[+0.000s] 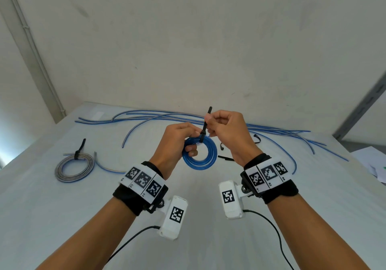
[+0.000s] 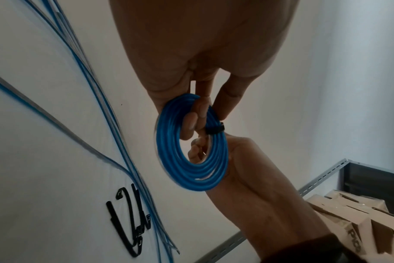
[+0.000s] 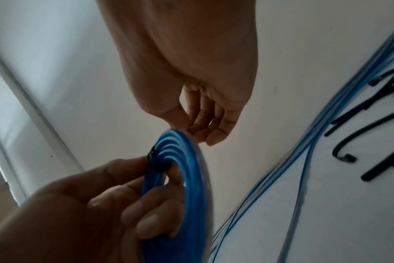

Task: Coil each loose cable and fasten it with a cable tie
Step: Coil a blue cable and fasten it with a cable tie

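Above the white table (image 1: 208, 217), my left hand (image 1: 191, 142) grips a coiled blue cable (image 1: 199, 157), with fingers through the ring. A black cable tie (image 1: 205, 124) is looped round the top of the coil and its tail points up. My right hand (image 1: 208, 121) pinches that tail just above the coil. The left wrist view shows the tie's band (image 2: 214, 130) across the coil (image 2: 191, 169) beside my left fingers (image 2: 200, 113). The right wrist view shows the coil (image 3: 189, 178) edge-on and the tie (image 3: 152, 160) against my left hand (image 3: 101, 204).
A grey coil (image 1: 73, 167) with a black tie lies on the table at the left. Several loose blue cables (image 1: 167, 116) stretch along the back. Spare black ties (image 1: 225, 158) lie right of the hands. Papers (image 1: 371, 165) sit at the right edge, with a metal shelf and cardboard (image 2: 349, 213) beyond.
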